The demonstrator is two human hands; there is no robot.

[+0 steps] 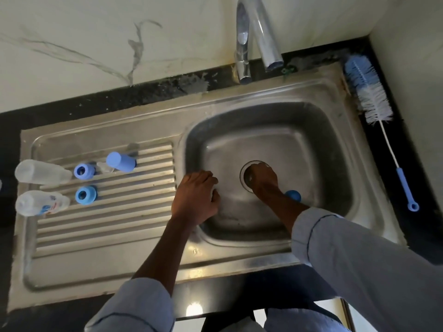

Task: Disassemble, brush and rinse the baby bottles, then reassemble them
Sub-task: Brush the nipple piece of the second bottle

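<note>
Both hands are down in the stainless steel sink basin (323, 144). The left hand (195, 196) is curled round something small and pale, its grip clenched on a piece I can't identify. The right hand (262, 179) reaches over the round drain opening (244, 172), fingers bent; whether that grip holds anything I cannot tell. Just behind its wrist lies a blue plastic cap (293, 195). Well left of the left grip, on the ribbed draining board (107, 226), lie two clear bottle bodies (42, 172), two blue screw rings (85, 194) and a tall blue cover (121, 162). Far right of the right grip, the blue-and-white bottle brush (369, 92) rests on the dark worktop (407, 149). A small part could slip down the open drain, I'd judge.
</note>
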